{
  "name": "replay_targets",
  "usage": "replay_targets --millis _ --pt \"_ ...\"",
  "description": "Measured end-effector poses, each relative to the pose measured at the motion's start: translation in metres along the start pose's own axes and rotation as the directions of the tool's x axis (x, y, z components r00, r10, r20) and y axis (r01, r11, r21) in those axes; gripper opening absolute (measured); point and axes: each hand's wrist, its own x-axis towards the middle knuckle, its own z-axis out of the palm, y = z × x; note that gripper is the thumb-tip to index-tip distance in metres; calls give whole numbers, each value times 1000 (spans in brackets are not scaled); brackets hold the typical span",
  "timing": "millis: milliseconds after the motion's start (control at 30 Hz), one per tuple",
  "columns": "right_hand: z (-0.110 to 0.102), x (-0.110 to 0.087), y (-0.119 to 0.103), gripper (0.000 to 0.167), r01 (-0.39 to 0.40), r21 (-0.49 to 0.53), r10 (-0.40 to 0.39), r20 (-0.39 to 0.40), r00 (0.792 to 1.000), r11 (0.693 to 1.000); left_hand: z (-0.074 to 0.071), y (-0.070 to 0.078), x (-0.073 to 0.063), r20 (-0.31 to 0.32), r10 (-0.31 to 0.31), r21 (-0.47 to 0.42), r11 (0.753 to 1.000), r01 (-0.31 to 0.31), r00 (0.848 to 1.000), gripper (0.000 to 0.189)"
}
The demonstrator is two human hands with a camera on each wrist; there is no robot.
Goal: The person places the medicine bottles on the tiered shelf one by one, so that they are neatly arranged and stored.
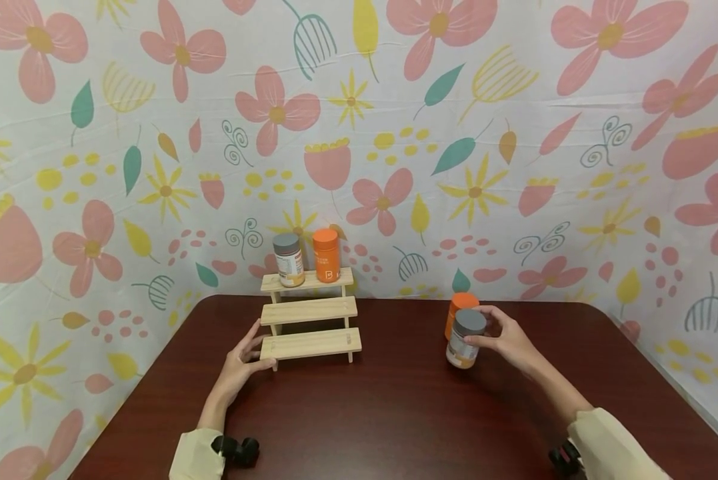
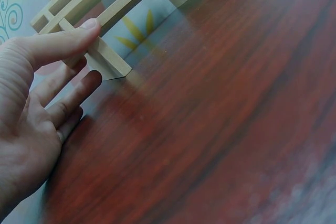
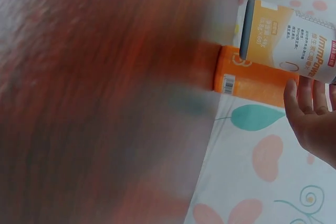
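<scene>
Right now, the right hand [image 1: 507, 339] grips a grey-lidded jar [image 1: 462, 350] between thumb and fingers, just in front of an orange jar [image 1: 463, 302]. The left hand [image 1: 237, 367] pinches the lowest step's left end on a wooden stand [image 1: 311, 344] bearing two more jars up top.

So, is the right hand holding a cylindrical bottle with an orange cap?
No, the right hand holds a pale, grey-capped bottle, and an orange-capped bottle stands just behind it.
</scene>
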Motion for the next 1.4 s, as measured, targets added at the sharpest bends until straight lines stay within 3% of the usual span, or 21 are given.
replay_targets --millis 300,567,833,1133,1400 --pt "7 3 -19 62 29 47 -31 49 998 998 0 -1 1 -6 0 3 1000 0 1000 94" --pt "14 10 -37 60 102 71 -109 95 990 992 0 -1 1 -7 4 0 1000 -4 1000 93" --pt "28 24 -51 54 152 113 -163 96 982 982 -1 0 1 -4 -2 0 1000 2 1000 94" --pt "50 39 -74 59 189 179 -208 96 973 965 1 1 0 1 -8 0 1000 8 1000 93" --pt "71 55 -99 67 141 209 -162 87 983 968 -2 3 -2 8 8 10 1000 -8 1000 94"
